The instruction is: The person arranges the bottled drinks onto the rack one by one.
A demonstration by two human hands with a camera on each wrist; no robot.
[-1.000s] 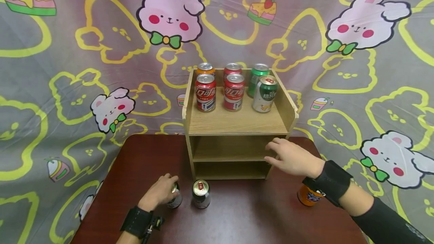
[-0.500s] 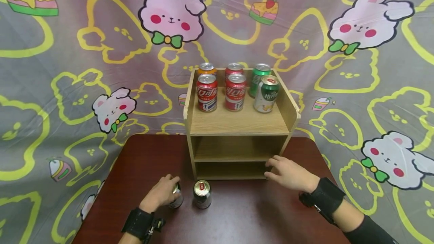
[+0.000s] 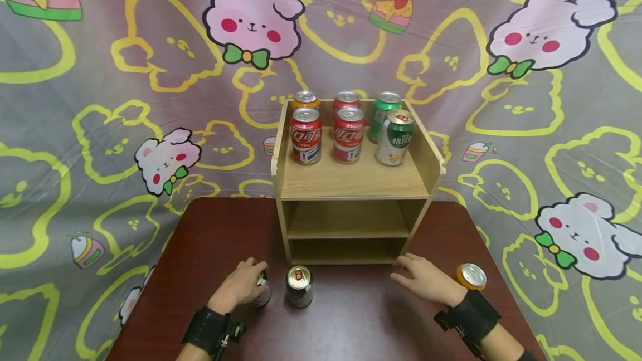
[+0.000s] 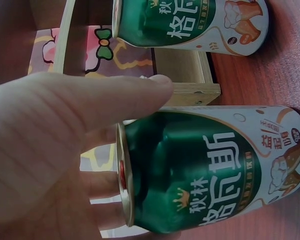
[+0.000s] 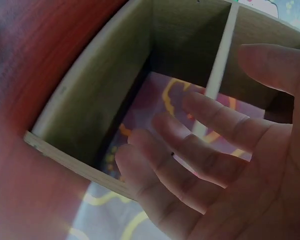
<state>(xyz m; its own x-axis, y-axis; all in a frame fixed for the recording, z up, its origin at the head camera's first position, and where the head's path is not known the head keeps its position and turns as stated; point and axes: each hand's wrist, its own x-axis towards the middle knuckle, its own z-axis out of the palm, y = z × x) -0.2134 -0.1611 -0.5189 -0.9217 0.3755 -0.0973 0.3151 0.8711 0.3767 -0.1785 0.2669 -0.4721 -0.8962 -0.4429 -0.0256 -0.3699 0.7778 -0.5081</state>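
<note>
My left hand [image 3: 238, 284] holds a green-and-white kvass can [image 4: 190, 175] around its top, the thumb on one side and fingers on the other. That can stands on the table, partly hidden by the hand in the head view. Just right of it stands a second, matching kvass can [image 3: 299, 287], untouched. Over the table by the shelf's lower right front corner is my right hand [image 3: 426, 278], holding nothing, its fingers spread and slightly bent. The right wrist view shows that palm facing the compartments of the wooden shelf [image 3: 351, 187].
An orange can [image 3: 471, 276] stands on the table [image 3: 351, 327], right of my right hand. On the shelf's top tier are several cans: two red cola cans [image 3: 306, 137] in front beside a kvass can [image 3: 395, 138], with orange, red and green [image 3: 385, 113] ones behind.
My right hand has come down and nearer, from beside the middle tier to table level. The orange can, covered by the wrist half a second ago, shows again. My left hand stays put.
</note>
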